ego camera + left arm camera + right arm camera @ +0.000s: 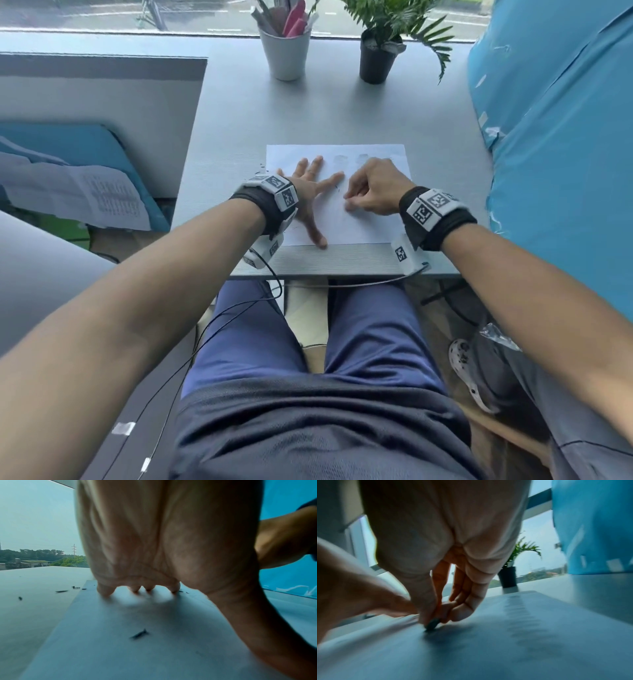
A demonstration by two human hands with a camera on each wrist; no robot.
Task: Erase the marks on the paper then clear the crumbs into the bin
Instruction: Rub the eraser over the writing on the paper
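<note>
Paper [373,222] lies pinned under our splayed left hand [310,192]; right hand [373,192] pinches the eraser [432,624]; we advise short, light strokes toward remaining marks [352,158].

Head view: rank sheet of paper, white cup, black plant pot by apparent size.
1. Sheet of paper, clearly the largest.
2. White cup.
3. Black plant pot, only slightly smaller than the cup.
Cup and pot stand farther from the camera than the paper, so they look smaller than they are.

grey desk [342,113] | window [205,17] behind, daylight | potted plant [376,58] | white cup [286,54]
</note>
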